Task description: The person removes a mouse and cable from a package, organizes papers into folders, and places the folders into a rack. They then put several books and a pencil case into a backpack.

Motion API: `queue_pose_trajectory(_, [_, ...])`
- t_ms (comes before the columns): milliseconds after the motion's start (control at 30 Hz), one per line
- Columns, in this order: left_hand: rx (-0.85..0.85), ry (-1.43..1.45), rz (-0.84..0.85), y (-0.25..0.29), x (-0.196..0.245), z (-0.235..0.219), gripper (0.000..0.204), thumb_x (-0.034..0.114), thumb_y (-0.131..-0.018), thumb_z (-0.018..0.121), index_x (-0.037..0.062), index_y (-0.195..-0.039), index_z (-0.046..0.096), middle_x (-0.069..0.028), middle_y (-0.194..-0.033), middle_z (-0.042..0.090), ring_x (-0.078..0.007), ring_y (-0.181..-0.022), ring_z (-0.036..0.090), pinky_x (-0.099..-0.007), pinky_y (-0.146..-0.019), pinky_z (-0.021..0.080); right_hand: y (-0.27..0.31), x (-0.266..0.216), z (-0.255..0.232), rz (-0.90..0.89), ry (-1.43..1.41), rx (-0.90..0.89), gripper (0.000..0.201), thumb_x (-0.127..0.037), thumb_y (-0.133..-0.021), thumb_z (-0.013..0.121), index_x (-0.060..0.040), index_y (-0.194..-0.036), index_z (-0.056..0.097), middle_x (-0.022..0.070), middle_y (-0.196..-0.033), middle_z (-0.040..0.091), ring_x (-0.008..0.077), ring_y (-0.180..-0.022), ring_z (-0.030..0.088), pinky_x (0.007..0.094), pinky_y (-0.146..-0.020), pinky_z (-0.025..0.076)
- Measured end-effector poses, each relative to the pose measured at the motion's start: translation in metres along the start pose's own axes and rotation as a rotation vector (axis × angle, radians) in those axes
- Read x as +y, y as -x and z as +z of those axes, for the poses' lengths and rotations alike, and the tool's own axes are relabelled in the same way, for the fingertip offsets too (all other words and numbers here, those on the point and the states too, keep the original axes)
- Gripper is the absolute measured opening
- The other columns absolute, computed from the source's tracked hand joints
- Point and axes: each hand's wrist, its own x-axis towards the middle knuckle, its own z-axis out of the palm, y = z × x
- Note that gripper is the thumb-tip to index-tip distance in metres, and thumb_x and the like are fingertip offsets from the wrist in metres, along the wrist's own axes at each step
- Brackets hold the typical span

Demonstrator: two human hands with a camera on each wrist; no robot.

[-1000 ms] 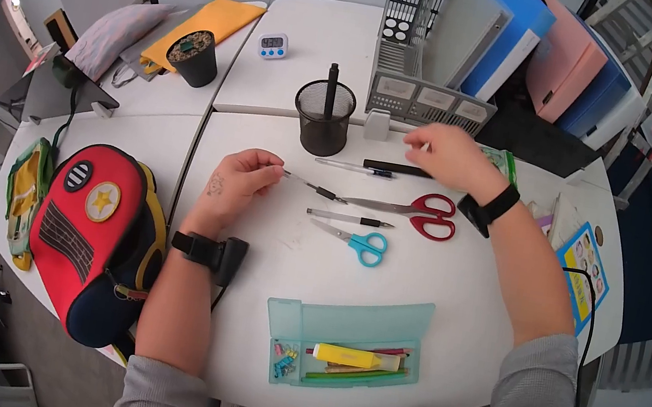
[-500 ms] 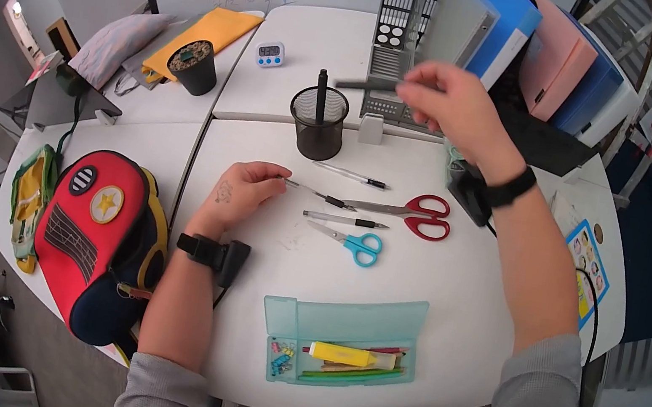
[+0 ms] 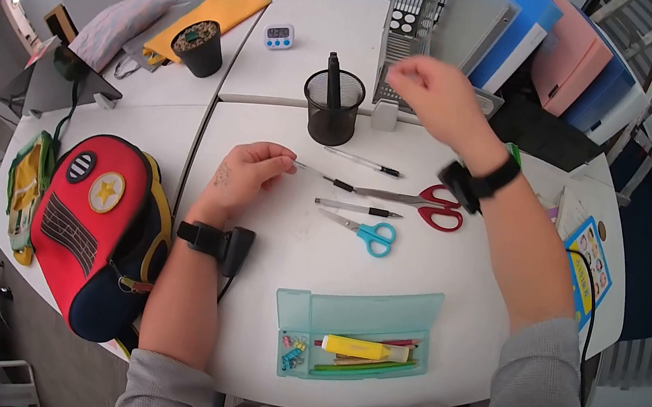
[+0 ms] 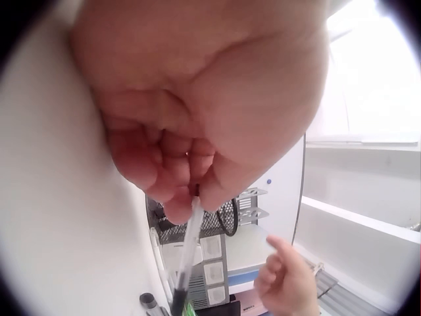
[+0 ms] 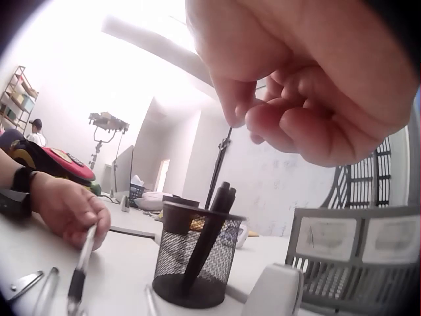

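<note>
Clear-barrelled pen [image 3: 321,172], black grip: left hand [image 3: 245,178] has its rear end pinched between thumb and fingertips, no gap. Pen slants right, tip down by the blade ends of the red-handled scissors [image 3: 420,201]; can't tell if they touch. Left hand sits low over the white desk [image 3: 259,304], left of centre.

Right hand [image 3: 444,103]: raised above the desk's far edge, right of the black mesh pen cup [image 3: 330,125]. Fingers loosely curled, thumb tip near the index, nothing visible in the grasp. Cup stands upright just inside the far edge; right wrist view shows two black markers [image 5: 209,234] leaning in it.

Rest of the row, mid-desk: capped pen [image 3: 362,161] between the cup and the held pen, second black-grip pen [image 3: 355,207] just nearer than the red scissors, teal-handled scissors [image 3: 364,229] nearer again.

Near edge: open teal plastic pencil case [image 3: 376,318] with yellow highlighter [image 3: 354,347], pencils [image 3: 364,367] and small coloured clips [image 3: 290,358].

Left edge: red backpack [image 3: 90,209]. Right edge: blue-bordered sticker card [image 3: 588,271].

Beyond the far edge: grey file rack [image 3: 406,46], digital timer [image 3: 279,37].
</note>
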Motion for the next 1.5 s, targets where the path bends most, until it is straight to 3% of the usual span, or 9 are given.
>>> queue_pose_trajectory(133, [-0.031,0.384,0.006,-0.006,-0.01,-0.013,0.017,0.011,-0.096,0.061,0.0035,-0.11,0.066,-0.0069,-0.096,0.072,-0.0077,-0.073,0.059,-0.0218,-0.068,0.046,0.037,0.022,0.001,0.159,-0.235,-0.23,0.028,-0.021,-0.095,0.066,-0.0012,-0.115,0.068,-0.0015,-0.076,0.062,0.0056,-0.064,0.054,0.023,-0.058,0.044])
queue_pose_trajectory(367, [-0.239,0.641,0.027,-0.005,-0.007,-0.001,0.018,0.007,-0.097,0.06,0.0042,-0.114,0.061,-0.0107,-0.106,0.071,-0.01,-0.078,0.063,-0.0229,-0.07,0.049,0.053,-0.02,0.025,0.142,-0.733,-0.417,0.033,-0.014,-0.093,0.069,-0.002,-0.123,0.064,0.0003,-0.089,0.067,0.0075,-0.074,0.063,0.0227,-0.06,0.048])
queue_pose_trajectory(733, [-0.169,0.545,-0.053,-0.009,-0.011,0.005,0.027,0.007,-0.099,0.058,0.0034,-0.125,0.056,-0.0083,-0.111,0.068,-0.0109,-0.083,0.064,-0.0243,-0.077,0.053,-0.051,-0.014,0.008,0.203,-0.457,0.0,0.028,-0.032,-0.091,0.072,-0.0057,-0.099,0.07,-0.0009,-0.087,0.067,0.0069,-0.073,0.059,0.0205,-0.058,0.044])
queue_pose_trajectory(833, [-0.172,0.533,-0.059,-0.007,-0.013,0.005,0.026,0.007,-0.099,0.058,0.0032,-0.125,0.057,-0.0073,-0.11,0.068,-0.0108,-0.084,0.065,-0.0242,-0.077,0.053,-0.057,-0.007,0.018,0.272,-0.347,-0.201,0.029,-0.032,-0.092,0.071,-0.0051,-0.1,0.07,-0.0012,-0.086,0.066,0.0069,-0.071,0.057,0.0211,-0.057,0.044])
queue_pose_trajectory(1033, [-0.169,0.545,-0.062,-0.005,-0.009,0.004,0.025,0.007,-0.099,0.059,0.003,-0.124,0.058,-0.0069,-0.109,0.068,-0.011,-0.086,0.065,-0.025,-0.078,0.053,-0.01,0.036,0.028,0.358,-0.401,-0.108,0.023,-0.028,-0.091,0.07,-0.0057,-0.098,0.072,0.0002,-0.087,0.067,0.0076,-0.069,0.058,0.0259,-0.055,0.046])
queue_pose_trajectory(1100, [-0.182,0.535,-0.06,-0.008,-0.01,0.006,0.025,0.007,-0.099,0.059,0.003,-0.123,0.058,-0.0069,-0.109,0.068,-0.0111,-0.086,0.065,-0.0252,-0.078,0.053,0.022,0.054,0.032,0.197,0.011,-0.327,0.021,-0.023,-0.088,0.07,-0.0031,-0.095,0.073,0.0047,-0.086,0.068,0.0127,-0.069,0.062,0.0307,-0.058,0.05])
queue_pose_trajectory(1300, [-0.176,0.532,-0.061,-0.006,-0.01,0.005,0.024,0.007,-0.099,0.058,0.0029,-0.123,0.058,-0.0072,-0.109,0.068,-0.0115,-0.087,0.065,-0.0253,-0.079,0.054,0.047,0.058,0.041,-0.025,0.356,-0.403,0.023,-0.019,-0.085,0.071,0.0019,-0.095,0.07,0.0135,-0.087,0.069,0.0267,-0.076,0.067,0.0338,-0.071,0.054])
queue_pose_trajectory(1433, [-0.194,0.557,-0.051,-0.007,-0.013,0.003,0.024,0.007,-0.099,0.058,0.0027,-0.123,0.058,-0.0074,-0.109,0.068,-0.0117,-0.088,0.065,-0.0255,-0.079,0.054,0.048,0.045,0.027,0.026,0.244,-0.4,0.022,-0.018,-0.087,0.071,0.0006,-0.099,0.069,0.0087,-0.086,0.068,0.0201,-0.076,0.066,0.0312,-0.072,0.053])
queue_pose_trajectory(1500, [-0.202,0.557,-0.044,-0.008,-0.012,0.003,0.024,0.007,-0.099,0.058,0.0027,-0.123,0.058,-0.0075,-0.109,0.068,-0.0118,-0.088,0.065,-0.0255,-0.079,0.054,0.047,0.029,0.013,0.158,-0.133,-0.477,0.021,-0.02,-0.09,0.07,-0.0028,-0.102,0.07,0.0047,-0.085,0.07,0.0143,-0.075,0.064,0.03,-0.07,0.052])
